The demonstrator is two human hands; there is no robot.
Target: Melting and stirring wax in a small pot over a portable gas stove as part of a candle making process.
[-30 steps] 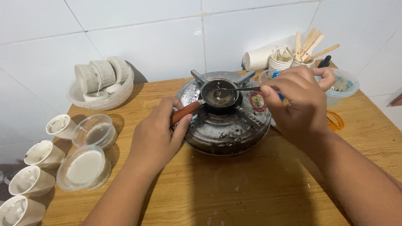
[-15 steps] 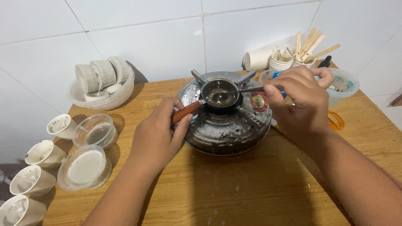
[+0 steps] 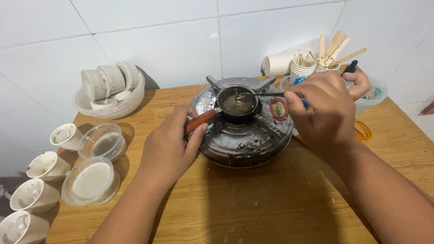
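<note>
A: Start with the big things. What sits on the wooden table (image 3: 280,203)?

B: A round, scorched metal burner (image 3: 246,135) at the middle, close to the white tiled wall (image 3: 181,40). On its pan supports rests a small dark pan (image 3: 237,103) with a brownish liquid in it — that pan is what both hands are busy with.

A: How are the hands placed?

B: The left hand (image 3: 169,147) has its fingers curled round the pan's orange handle (image 3: 200,121), which juts toward the person. The right hand (image 3: 326,110) pinches the shaft of a thin metal spoon (image 3: 260,95) between thumb and fingertips, bowl end dipped in the liquid.

A: How would that pan handle?

B: I'd judge it light and rigid, but easy to tip on those narrow supports, and the metal likely hot — so the orange handle is the sensible place to hold. The spoon looks stiff and slim, best held well back on the shaft.

A: And the smaller bits?

B: Left edge: a clear bowl of white moulded pieces (image 3: 110,88), two lidded clear tubs (image 3: 95,178) and a row of stained paper cups (image 3: 43,165). Behind the right hand, cups of wooden sticks (image 3: 332,52).
</note>
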